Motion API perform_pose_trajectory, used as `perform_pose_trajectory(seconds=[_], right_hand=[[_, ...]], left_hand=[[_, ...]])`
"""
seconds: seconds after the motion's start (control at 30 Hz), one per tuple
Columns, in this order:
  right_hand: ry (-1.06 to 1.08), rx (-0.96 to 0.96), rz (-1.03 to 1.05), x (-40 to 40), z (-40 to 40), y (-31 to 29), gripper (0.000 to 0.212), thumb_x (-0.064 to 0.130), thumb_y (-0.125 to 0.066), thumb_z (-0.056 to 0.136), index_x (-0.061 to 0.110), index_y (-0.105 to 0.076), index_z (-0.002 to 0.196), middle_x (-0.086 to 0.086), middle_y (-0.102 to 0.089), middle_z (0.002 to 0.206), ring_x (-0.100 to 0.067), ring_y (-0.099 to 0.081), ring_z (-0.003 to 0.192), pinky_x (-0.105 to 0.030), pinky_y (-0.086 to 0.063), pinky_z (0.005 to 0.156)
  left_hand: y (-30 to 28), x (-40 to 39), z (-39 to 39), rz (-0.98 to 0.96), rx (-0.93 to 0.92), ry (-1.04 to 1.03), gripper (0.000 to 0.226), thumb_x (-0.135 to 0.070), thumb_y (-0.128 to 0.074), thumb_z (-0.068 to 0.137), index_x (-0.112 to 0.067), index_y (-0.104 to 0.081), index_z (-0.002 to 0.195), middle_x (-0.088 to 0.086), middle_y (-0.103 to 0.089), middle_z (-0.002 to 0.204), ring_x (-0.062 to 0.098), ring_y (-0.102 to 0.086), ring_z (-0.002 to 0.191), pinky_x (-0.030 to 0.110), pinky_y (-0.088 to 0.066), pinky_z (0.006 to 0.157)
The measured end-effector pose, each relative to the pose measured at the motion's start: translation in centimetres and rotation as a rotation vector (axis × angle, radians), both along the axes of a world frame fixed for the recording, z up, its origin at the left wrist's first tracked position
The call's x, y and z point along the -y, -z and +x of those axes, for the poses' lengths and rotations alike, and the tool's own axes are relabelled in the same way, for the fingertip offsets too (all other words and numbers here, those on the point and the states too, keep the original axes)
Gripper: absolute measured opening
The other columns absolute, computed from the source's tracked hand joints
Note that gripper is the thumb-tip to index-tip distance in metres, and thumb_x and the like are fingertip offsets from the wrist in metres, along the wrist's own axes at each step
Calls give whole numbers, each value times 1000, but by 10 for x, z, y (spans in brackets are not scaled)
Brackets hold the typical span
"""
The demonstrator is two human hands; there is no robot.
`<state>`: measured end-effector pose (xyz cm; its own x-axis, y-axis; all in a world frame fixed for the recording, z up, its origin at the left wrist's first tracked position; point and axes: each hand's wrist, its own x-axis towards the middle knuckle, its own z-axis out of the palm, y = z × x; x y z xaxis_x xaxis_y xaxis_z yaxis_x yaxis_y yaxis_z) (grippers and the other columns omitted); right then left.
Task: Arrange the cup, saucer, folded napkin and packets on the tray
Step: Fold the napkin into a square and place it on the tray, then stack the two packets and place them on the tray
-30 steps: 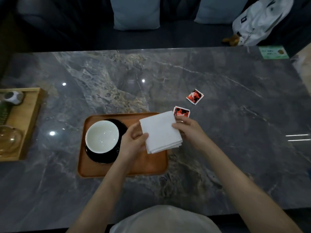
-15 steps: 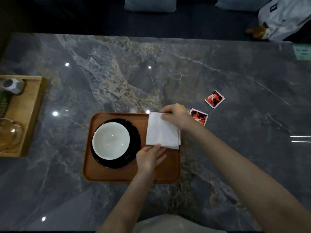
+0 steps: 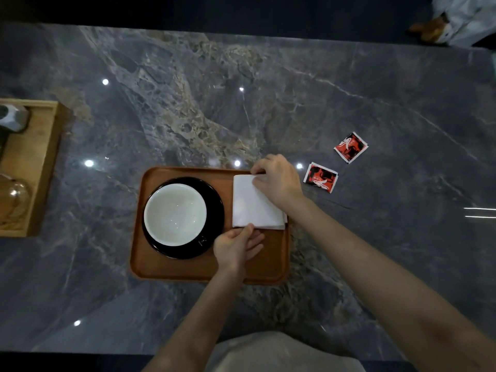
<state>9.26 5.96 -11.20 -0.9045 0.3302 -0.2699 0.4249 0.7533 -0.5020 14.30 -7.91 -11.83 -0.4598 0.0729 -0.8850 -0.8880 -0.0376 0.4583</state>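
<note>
Napkin: the white folded napkin [image 3: 253, 204] lies flat on the right half of the tray, squared up, its right edge at the tray's right rim.
Right hand: the right hand [image 3: 277, 178] is on the napkin's far right corner, fingers curled over the top edge and pinching it, palm pressing down.
Left hand: the left hand [image 3: 236, 247] sits at the napkin's near edge, thumb and forefinger on the lower left corner, the other fingers loosely spread flat on the tray; whether it grips or just steadies the corner, I cannot tell.
Cup: the white cup [image 3: 175, 214] stands upright and empty on the left half of the tray, just left of the napkin.
Saucer: the black saucer [image 3: 214, 200] is under the cup, its rim close to the napkin's left edge.
Tray: the brown tray [image 3: 171, 269] rests on the table, long side facing the person.
Packets: off the tray, on the table to its right, the near packet [image 3: 320, 177] lies just beyond the right hand, and the far packet [image 3: 350, 147] further back and right.
Table: dark grey marble table [image 3: 349, 89], glossy with light spots.
Far left: a lighter wooden tray [image 3: 40, 167] at the table's left edge holds glassware, partly cut off.
</note>
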Motion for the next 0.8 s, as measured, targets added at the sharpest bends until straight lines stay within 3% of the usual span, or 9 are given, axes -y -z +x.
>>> perform_pose_trajectory(seconds=[0.1, 0.27, 0.37, 0.47, 0.63, 0.73, 0.8], right_hand=[[-17, -57, 80, 1, 4, 1, 14, 14, -60, 80, 13, -68, 92, -8, -61, 103, -26, -48, 103, -34, -38, 84], [-172, -35, 211, -2, 15, 0, 25, 17, -52, 86, 15, -60, 109, -5, -58, 116, -24, -44, 112, -34, -30, 92], [-198, -49, 142, -11, 26, -3, 30, 12, -54, 83, 13, -60, 112, -6, -60, 117, -26, -46, 113, -35, -29, 93], [-74, -183, 73, -27, 40, -10, 23, 9, -58, 80, 9, -66, 102, -10, -67, 108, -28, -54, 104, -35, -38, 87], [264, -219, -179, -69, 65, -25, 12, 10, -60, 81, 11, -69, 90, -10, -72, 92, -21, -64, 83, -34, -50, 79], [388, -223, -224, -100, 77, -31, 10, 10, -62, 82, 10, -69, 89, -5, -68, 79, 1, -58, 68, -13, -43, 68], [445, -262, -242, -120, 80, -34, 11, 8, -62, 81, 9, -69, 89, -2, -63, 73, 11, -54, 58, -7, -39, 60]], left_hand=[[0, 0, 0, -30, -9, 49, 17, -14, -57, 86, 3, -57, 88, 13, -65, 77, 20, -66, 69, 21, -56, 49], [-3, 0, 1, -73, -65, 118, 14, -16, -57, 87, -5, -58, 79, 12, -66, 76, 18, -67, 66, 22, -55, 48], [-10, 0, 3, -124, -127, 213, 12, -17, -58, 86, -10, -60, 76, 8, -66, 74, 16, -66, 64, 21, -53, 45], [-23, -4, 5, -136, -266, 366, 10, -12, -60, 83, -13, -62, 73, 5, -65, 70, 15, -64, 63, 22, -55, 48], [-42, -38, -13, -57, -478, 658, 8, -13, -64, 79, -19, -65, 74, 4, -67, 75, 23, -66, 79, 34, -56, 70], [-44, -68, -25, -24, -580, 777, 4, -16, -61, 82, -19, -65, 81, 3, -67, 80, 21, -65, 83, 32, -54, 73], [-40, -88, -31, -18, -645, 811, 5, -17, -62, 81, -21, -66, 80, 3, -68, 80, 20, -65, 80, 32, -53, 74]])
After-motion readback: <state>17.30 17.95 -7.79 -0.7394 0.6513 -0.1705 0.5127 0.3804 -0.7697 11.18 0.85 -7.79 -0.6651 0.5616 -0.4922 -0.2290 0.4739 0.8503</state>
